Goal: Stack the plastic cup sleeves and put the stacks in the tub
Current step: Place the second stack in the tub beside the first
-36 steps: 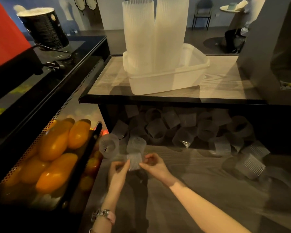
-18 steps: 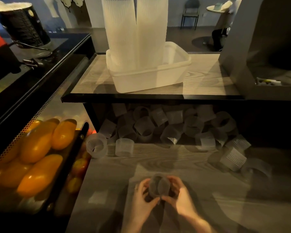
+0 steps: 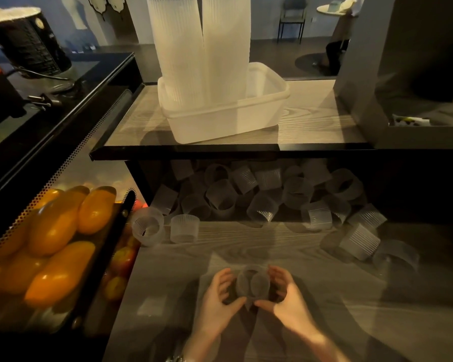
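Low over the wooden counter, my left hand and my right hand hold a clear ribbed cup sleeve between them, its round opening facing me. Thumbs and fingers of both hands curl round its sides. Several loose sleeves lie in a heap under the upper shelf, and two more sit at the counter's left. On the shelf above stands the white tub, with two tall sleeve stacks upright in its left half.
A perforated black tray of yellow-orange fruit borders the counter on the left. A grey box stands on the shelf at right. A black bucket and a plug sit on the dark counter at far left.
Both hands drew the sleeve back from the pile's left edge toward me, then turned its opening up to face me. In the last half second they barely moved.
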{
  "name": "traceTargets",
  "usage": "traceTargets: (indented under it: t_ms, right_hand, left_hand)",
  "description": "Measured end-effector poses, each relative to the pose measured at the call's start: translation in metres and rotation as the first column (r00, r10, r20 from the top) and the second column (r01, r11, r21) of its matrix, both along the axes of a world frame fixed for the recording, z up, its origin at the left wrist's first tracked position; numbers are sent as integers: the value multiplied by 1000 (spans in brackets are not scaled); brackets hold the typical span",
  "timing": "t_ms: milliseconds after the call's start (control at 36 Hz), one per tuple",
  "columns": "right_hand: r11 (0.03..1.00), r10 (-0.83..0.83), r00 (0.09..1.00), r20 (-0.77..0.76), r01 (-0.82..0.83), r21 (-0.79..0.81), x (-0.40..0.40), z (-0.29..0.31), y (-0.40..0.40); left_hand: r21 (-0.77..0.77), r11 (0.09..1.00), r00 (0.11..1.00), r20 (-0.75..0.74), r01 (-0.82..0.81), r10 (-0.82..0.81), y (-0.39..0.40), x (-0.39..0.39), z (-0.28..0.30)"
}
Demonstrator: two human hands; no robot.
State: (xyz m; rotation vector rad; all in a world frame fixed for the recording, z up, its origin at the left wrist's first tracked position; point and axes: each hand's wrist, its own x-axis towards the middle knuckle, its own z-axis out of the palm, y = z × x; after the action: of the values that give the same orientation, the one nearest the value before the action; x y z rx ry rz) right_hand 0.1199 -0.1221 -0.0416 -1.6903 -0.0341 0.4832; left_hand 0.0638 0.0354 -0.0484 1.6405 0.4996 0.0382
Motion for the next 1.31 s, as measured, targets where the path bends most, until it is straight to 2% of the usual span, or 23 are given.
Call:
traceTargets:
  t_ms: [111, 194, 278, 333, 472, 722, 806, 889, 1000, 1083, 1194, 1306]
  right_hand:
    - [998, -50, 993, 103, 52, -17, 16, 15, 9]
    - [999, 14, 984, 176, -4, -53, 33, 28, 27]
    - [995, 85, 974, 210, -70, -78, 49, 36, 55]
    - [988, 143, 971, 193, -127, -91, 58, 39, 78]
    - [979, 190, 982, 21, -188, -79, 68, 41, 136]
    - [937, 320, 946, -56, -325, -125, 72, 43, 170]
    - [936, 327, 943, -62, -332, -119, 66, 45, 164]
    - [943, 311, 950, 7, -308, -124, 56, 52, 153]
    - [934, 316, 916, 248, -255, -249, 46, 59, 126]
    - [939, 277, 925, 262, -202, -278, 39, 63, 98]
    - [916, 304, 902, 306, -189, -353, 32, 60, 66]
    - [910, 307, 925, 223, -217, -352, 23, 59, 42]
  left_hand:
    - [74, 977, 980, 41, -200, 197, 34, 10, 14]
    - [211, 925, 947, 26, -318, 319, 66, 21, 25]
    - [252, 891, 918, -29, -377, 397, 91, 38, 33]
    - [261, 895, 916, -76, -362, 393, 103, 49, 36]
    - [204, 908, 905, -148, -365, 398, 121, 69, 31]
    - [235, 944, 952, -144, -233, 271, 134, 80, 19]
    - [184, 966, 968, -139, -181, 208, 121, 75, 31]
    - [150, 974, 980, -74, -171, 184, 105, 64, 50]
    - [155, 981, 993, -5, -115, 118, 79, 47, 64]
    - [164, 985, 999, 3, -52, 52, 57, 30, 65]
    - [269, 963, 998, 63, -17, 1, 32, 12, 63]
    - [401, 915, 993, 115, -39, -8, 17, 5, 58]
